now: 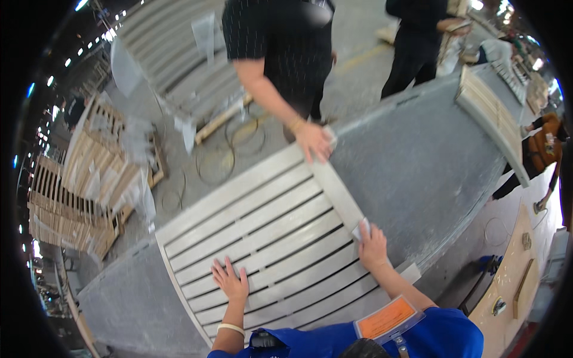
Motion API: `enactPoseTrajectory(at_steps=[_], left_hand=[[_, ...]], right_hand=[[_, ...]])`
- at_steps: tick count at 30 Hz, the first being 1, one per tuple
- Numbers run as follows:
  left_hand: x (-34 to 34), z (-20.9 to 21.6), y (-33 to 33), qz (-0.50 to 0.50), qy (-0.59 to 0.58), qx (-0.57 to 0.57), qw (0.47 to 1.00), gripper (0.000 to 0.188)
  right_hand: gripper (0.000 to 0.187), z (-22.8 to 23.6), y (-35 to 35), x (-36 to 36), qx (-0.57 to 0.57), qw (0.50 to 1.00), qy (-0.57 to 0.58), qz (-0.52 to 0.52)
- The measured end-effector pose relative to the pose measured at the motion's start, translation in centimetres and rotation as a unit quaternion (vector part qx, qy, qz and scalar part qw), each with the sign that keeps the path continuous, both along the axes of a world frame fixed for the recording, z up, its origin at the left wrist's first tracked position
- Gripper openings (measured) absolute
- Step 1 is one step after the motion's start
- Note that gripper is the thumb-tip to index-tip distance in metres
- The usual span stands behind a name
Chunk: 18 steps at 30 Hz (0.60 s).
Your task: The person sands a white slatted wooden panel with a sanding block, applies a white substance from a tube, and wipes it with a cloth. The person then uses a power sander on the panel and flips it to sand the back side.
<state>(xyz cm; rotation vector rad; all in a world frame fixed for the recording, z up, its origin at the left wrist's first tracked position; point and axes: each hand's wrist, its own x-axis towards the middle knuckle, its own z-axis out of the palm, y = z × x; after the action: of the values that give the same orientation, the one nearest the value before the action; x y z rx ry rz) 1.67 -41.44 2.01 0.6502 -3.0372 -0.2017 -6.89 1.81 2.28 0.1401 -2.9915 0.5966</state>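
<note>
We see our right hand (373,247) with its fingers curled over a small whitish piece (360,230), gripping it against the broad right rail (337,194) of a slatted panel (271,238). Our left hand (231,283) has hold of nothing: it lies palm down on the slats, fingers spread wide. The pale panel lies between us and a co-worker in dark clothes, flat on a long grey table (418,173). Across from us, the co-worker's hand (313,142) rests on the panel's far right corner, beside a small pale thing (330,138) that we cannot make out. Farther along the table to the right, another slatted panel (492,122) lies across it. Beyond the table, to our left, we see stacked slatted wooden pieces (77,209) on the floor.
</note>
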Motion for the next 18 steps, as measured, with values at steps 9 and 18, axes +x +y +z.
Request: enactPoseTrajectory(at_steps=[9, 18], left_hand=[[0.9, -0.1, -1.0, -0.005, -0.033, 0.044, 0.998, 0.072], [1.0, 1.2, -0.5, -0.007, -0.046, 0.063, 0.997, 0.073]], right_hand=[[0.067, 13.0, 18.2, -10.4, -0.019, 0.989, -0.031, -0.144], [0.067, 34.4, 36.3, -10.7, -0.377, 0.850, 0.206, -0.305]])
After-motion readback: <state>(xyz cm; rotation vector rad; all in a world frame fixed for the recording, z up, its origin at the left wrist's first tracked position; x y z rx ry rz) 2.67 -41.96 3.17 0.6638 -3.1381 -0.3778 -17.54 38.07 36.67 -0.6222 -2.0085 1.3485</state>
